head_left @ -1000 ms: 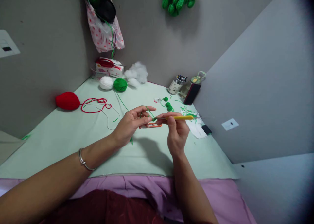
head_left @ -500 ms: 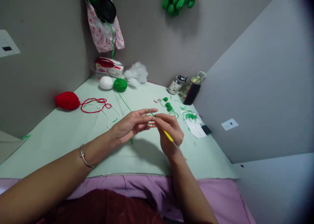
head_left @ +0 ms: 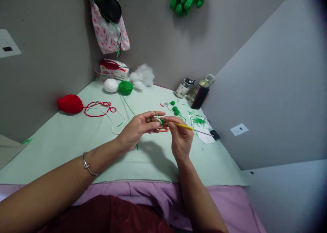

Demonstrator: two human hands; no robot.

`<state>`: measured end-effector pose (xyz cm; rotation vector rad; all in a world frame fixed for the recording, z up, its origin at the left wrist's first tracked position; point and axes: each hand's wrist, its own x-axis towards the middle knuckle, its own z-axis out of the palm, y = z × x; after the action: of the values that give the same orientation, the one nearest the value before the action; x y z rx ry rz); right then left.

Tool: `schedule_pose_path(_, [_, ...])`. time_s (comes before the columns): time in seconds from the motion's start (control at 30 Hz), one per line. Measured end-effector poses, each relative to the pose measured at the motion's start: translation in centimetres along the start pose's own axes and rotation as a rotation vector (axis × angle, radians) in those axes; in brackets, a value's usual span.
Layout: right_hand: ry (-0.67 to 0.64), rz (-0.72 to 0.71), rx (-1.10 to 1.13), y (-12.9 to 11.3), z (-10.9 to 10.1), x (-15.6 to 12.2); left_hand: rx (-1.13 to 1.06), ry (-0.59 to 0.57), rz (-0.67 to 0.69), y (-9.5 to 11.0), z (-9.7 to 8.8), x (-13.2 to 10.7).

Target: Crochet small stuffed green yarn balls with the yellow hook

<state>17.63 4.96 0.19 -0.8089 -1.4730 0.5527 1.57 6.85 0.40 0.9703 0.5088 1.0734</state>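
Observation:
My left hand (head_left: 140,126) pinches a small green crochet piece (head_left: 162,122), with green yarn (head_left: 129,106) running over its fingers from the green yarn ball (head_left: 125,87). My right hand (head_left: 181,137) grips a crochet hook (head_left: 182,126) by its yellow handle; the metal shaft sticks out to the right. The hook's tip meets the green piece, though fingers partly hide it. An orange clip-like piece (head_left: 164,129) hangs just below the work, by the left fingertips.
On the table (head_left: 122,165) lie a white yarn ball (head_left: 110,85), a red yarn ball (head_left: 71,104), white stuffing (head_left: 142,76), small green balls (head_left: 175,109) and green scraps (head_left: 198,120). A pen cup (head_left: 182,90), a bottle (head_left: 205,80) and a phone (head_left: 199,98) stand at the back right.
My right hand has turned and shifted slightly right, swinging the hook from steeply slanted to nearly level. More of the green piece and the orange piece now shows. The left hand has barely moved.

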Motion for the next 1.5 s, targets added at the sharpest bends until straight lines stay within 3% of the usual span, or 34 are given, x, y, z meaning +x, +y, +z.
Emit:
schedule_pose_path(0.07, [-0.001,-0.018,-0.039,0.1,0.0,-0.2,-0.040,0.029,-0.019,0.0,0.0,0.1])
schedule_pose_path(0.17, [-0.012,-0.174,-0.234,0.6,0.1,-0.7,-0.087,0.079,-0.047,-0.2,0.0,0.2])
schedule_pose_path(0.27, [-0.014,-0.355,-0.465,1.2,0.2,-1.2,-0.124,0.070,-0.089,-0.3,0.0,0.2])
schedule_pose_path(0.33, [-0.020,-0.384,-0.466,1.4,0.3,-1.3,-0.147,0.043,-0.119,-0.3,0.0,0.2])
schedule_pose_path(0.6, [0.065,-0.042,-0.086,0.0,0.2,-0.3,-0.175,-0.050,-0.107,-0.1,-0.2,0.3])
schedule_pose_path(0.73, [0.051,-0.058,-0.068,0.0,0.3,-0.4,-0.139,0.008,-0.070,-0.1,-0.1,0.2])
schedule_pose_path(0.93, [-0.009,-0.190,-0.185,0.5,0.2,-0.9,-0.142,0.077,-0.102,-0.3,-0.1,0.2])
schedule_pose_path(1.33, [0.150,0.109,0.100,-0.2,0.0,-0.2,-0.189,0.077,-0.105,0.4,-0.9,0.5])
schedule_pose_path(1.5, [0.093,0.187,0.258,0.4,-0.3,0.3,-0.150,0.065,-0.075,0.3,-0.6,0.3])
